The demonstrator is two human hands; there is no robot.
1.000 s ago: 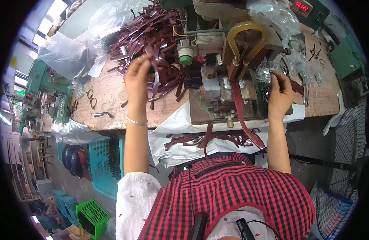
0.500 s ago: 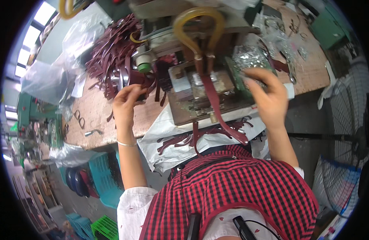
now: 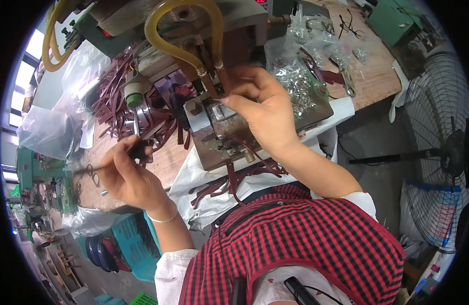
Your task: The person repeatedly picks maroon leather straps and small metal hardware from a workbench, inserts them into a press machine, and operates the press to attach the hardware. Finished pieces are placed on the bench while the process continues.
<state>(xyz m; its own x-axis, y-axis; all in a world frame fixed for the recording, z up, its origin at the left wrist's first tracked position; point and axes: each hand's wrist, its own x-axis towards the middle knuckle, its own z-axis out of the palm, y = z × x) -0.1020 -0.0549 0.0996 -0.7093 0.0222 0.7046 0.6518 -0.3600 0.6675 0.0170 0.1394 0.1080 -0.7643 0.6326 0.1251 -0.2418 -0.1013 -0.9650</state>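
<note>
My left hand (image 3: 130,175), left of the press, is closed round a slim dark thing (image 3: 143,151). Motion blurs it, and its kind is unclear. My right hand (image 3: 265,112) reaches over the metal block (image 3: 222,112) of the press (image 3: 204,157). Its thumb and fingers pinch together just under the ends of the yellow tube loop (image 3: 155,38). What they hold, if anything, is too small to make out. Below that wrist a thin maroon strap (image 3: 251,149) runs from the front of the press. Other maroon straps (image 3: 214,188) lie on the white sheet in front.
A large heap of maroon straps (image 3: 112,96) lies back left, beside a green button (image 3: 134,99). Right of the press sits an opened bag of small shiny metal pieces (image 3: 300,94). Scissors (image 3: 93,175) rest at the left table edge. A black fan (image 3: 438,152) stands at the right.
My right hand has moved left from beside the bag of metal pieces to the press block. My left hand has drawn back toward me and leftward. The view has shifted.
</note>
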